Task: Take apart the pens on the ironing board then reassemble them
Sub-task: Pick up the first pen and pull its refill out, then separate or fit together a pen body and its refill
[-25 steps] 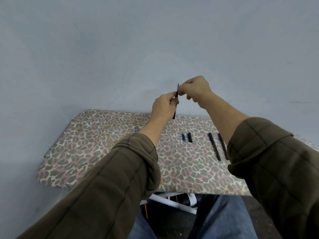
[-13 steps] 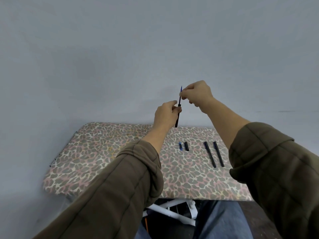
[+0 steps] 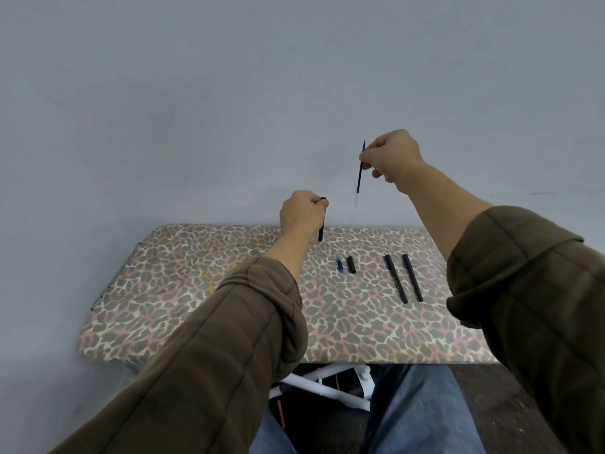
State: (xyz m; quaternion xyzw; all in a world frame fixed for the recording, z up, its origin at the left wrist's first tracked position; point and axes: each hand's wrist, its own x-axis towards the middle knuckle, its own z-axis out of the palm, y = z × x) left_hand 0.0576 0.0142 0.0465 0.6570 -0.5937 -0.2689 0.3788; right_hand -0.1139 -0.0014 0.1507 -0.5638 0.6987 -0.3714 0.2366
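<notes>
My left hand point(image 3: 302, 213) is raised above the leopard-print ironing board point(image 3: 183, 290) and grips a black pen barrel point(image 3: 321, 231), held upright. Higher and to the right, my right hand point(image 3: 393, 157) pinches a thin ink refill point(image 3: 359, 178) with a blue top and a clear lower end, fully clear of the barrel. On the board lie a small blue piece point(image 3: 340, 265), a short black cap point(image 3: 351, 265) and two whole black pens point(image 3: 395, 278) side by side.
A plain grey wall rises behind the board. The board's white metal legs point(image 3: 327, 386) and my jeans-clad knees point(image 3: 415, 414) show below its near edge. The board's left end carries nothing.
My hands have moved apart. The right hand has drawn the refill up and out of the barrel, which stays in the left hand. The view has tilted down a little.
</notes>
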